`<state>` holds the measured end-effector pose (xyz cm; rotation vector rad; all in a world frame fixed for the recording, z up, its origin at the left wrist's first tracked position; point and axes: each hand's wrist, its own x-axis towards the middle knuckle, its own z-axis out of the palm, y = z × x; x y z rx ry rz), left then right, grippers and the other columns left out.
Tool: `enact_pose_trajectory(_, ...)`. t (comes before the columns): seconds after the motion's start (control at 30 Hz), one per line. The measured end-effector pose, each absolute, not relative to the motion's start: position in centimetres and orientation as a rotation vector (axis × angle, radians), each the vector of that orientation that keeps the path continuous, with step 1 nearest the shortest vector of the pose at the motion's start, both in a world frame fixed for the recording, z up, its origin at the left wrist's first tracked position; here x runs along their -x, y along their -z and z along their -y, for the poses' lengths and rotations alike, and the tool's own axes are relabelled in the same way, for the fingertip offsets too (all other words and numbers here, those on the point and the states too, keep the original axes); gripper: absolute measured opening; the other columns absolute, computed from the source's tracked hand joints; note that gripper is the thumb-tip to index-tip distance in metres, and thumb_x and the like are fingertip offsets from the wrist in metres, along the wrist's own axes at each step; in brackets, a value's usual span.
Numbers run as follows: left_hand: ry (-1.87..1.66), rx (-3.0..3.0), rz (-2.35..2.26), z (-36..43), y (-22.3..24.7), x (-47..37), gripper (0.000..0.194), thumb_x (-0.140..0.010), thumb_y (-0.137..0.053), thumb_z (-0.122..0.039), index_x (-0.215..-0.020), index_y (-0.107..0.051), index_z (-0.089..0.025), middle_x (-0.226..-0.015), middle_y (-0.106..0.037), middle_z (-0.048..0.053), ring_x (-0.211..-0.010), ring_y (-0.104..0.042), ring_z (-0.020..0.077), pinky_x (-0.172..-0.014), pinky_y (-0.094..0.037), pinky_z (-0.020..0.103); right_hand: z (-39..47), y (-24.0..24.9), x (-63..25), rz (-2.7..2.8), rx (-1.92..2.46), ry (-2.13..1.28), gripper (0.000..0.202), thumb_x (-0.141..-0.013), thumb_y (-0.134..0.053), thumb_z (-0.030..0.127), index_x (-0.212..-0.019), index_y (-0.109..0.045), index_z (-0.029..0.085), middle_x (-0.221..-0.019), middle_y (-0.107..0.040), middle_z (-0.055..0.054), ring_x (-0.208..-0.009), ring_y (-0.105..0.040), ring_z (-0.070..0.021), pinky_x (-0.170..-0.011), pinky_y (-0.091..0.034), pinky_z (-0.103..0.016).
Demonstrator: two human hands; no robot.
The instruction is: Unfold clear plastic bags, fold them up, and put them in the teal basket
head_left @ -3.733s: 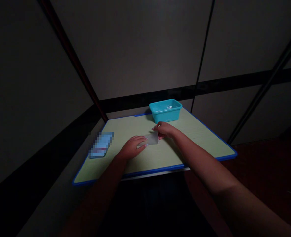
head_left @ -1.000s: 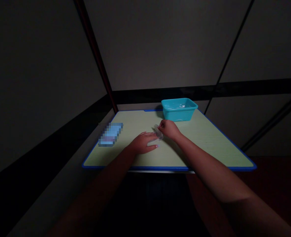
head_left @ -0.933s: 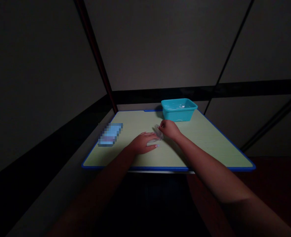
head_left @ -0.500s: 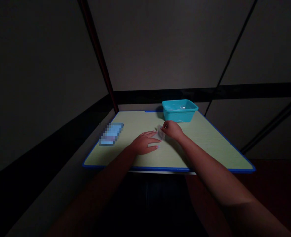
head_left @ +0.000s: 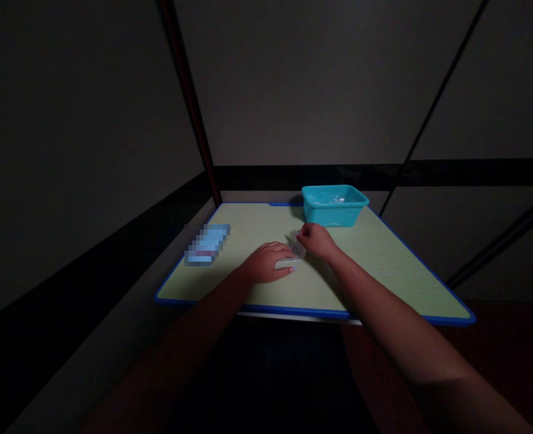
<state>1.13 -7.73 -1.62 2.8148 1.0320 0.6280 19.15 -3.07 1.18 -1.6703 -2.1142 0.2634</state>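
Note:
A small clear plastic bag (head_left: 299,248) lies crumpled on the table between my hands; its see-through film makes the exact shape hard to read. My left hand (head_left: 268,263) rests palm down over its near left part, the fingers laid across the plastic and the thumb held apart toward me. With fingertips pinched together, my right hand (head_left: 315,238) grips the bag's far right edge and lifts it a little. Whether anything is inside the bag cannot be made out.
A turquoise plastic basin (head_left: 335,215) stands at the back right, with something clear and shiny inside. On the left lies a blurred-out phone-like device (head_left: 208,244). The pale green table (head_left: 383,271) has a blue rim, and dark panelled walls rise behind and to the left.
My left hand's fingers have drawn closer together over the plastic. My right hand keeps its pinch in nearly the same place. The whole view has shifted slightly.

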Motion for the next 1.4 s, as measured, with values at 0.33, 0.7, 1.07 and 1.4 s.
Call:
enact_pose_trajectory(0.33, -1.327, -2.146, -1.153, 6.2, 2.4, -1.4, 0.021, -0.088, -0.043, -0.032, -0.092, -0.058, -0.018, -0.091, -0.062, 0.006, -0.088, -0.057, 0.0173, -0.081, -0.045, 0.033, 3.5, -0.6, -17.8, 2.132, 1.551, -0.151, 0.015, -0.078, -0.051, 0.019, -0.078, -0.064, 0.014, -0.082, -0.066, -0.01, -0.072, -0.056, -0.0161, -0.062, -0.035, -0.024)
enact_pose_trajectory(0.7, -1.209, -1.541, -1.022, 6.0, 2.6, -2.1, 0.037, -0.088, -0.042, -0.047, -0.104, -0.057, -0.017, -0.079, -0.059, 0.002, -0.062, -0.057, 0.0092, -0.061, -0.048, 0.023, 2.5, 0.6, -17.6, 2.119, 1.431, -0.204, 0.014, -0.077, -0.052, 0.022, -0.072, -0.063, 0.015, -0.075, -0.062, -0.007, -0.076, -0.054, -0.0159, -0.068, -0.037, -0.024)
enact_pose_trajectory(1.07, -1.203, -1.399, -0.988, 5.8, 2.5, -2.1, 0.05, -0.086, -0.042, -0.055, -0.102, -0.062, -0.013, -0.073, -0.063, 0.004, -0.06, -0.058, 0.0105, -0.06, -0.047, 0.023, 2.2, 1.2, -17.6, 2.138, 1.209, -0.552, 0.024, -0.078, -0.049, 0.023, -0.061, -0.063, 0.013, -0.06, -0.057, -0.002, -0.062, -0.052, -0.0129, -0.062, -0.038, -0.024)
enact_pose_trajectory(1.4, -1.142, -1.281, -1.035, 5.6, 2.2, -1.6, 0.065, -0.083, -0.038, -0.064, -0.081, -0.069, -0.007, -0.064, -0.065, 0.008, -0.058, -0.059, 0.0128, -0.062, -0.047, 0.026, 2.5, -0.8, -20.1, 2.25, 1.108, -0.633, 0.015, -0.079, -0.05, 0.018, -0.074, -0.063, 0.011, -0.067, -0.062, -0.002, -0.06, -0.051, -0.0106, -0.057, -0.038, -0.021)
